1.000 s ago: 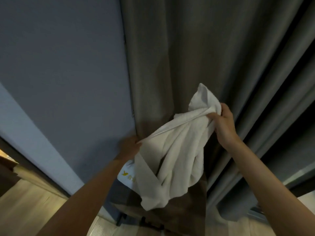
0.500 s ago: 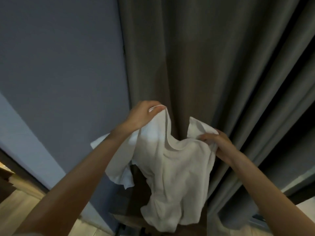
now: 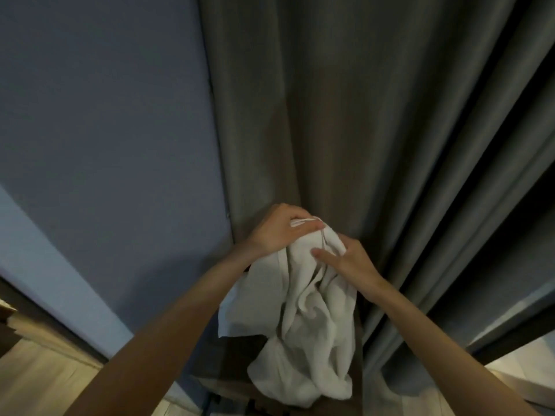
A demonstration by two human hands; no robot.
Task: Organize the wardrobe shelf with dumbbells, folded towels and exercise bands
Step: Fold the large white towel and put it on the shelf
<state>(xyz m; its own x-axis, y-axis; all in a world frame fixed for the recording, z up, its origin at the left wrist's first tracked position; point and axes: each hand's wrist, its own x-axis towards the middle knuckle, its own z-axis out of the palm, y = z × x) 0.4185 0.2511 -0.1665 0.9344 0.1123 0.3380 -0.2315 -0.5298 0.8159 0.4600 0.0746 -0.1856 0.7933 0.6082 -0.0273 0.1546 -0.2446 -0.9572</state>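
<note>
Curtain [image 3: 360, 115] behind; left grip [image 3: 279, 232] and right grip [image 3: 348, 259], now together, hold the towel [image 3: 306, 325].

The scene is dimly lit and softly blurred, a broad shadow is cast on the wall [image 3: 105, 130], warmer light is caught by the floor [image 3: 36, 385], and edges are bowed.

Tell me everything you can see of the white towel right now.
The white towel is soft, rumpled cloth with a stitched hem along its top edge. It is unfolded and bunched, hanging in loose creases in front of the grey curtain. The left hand grips the hem at the top. The right hand holds the upper right side, one finger laid across the cloth. Its lower end droops before dark furniture; contact there is unclear.
</note>
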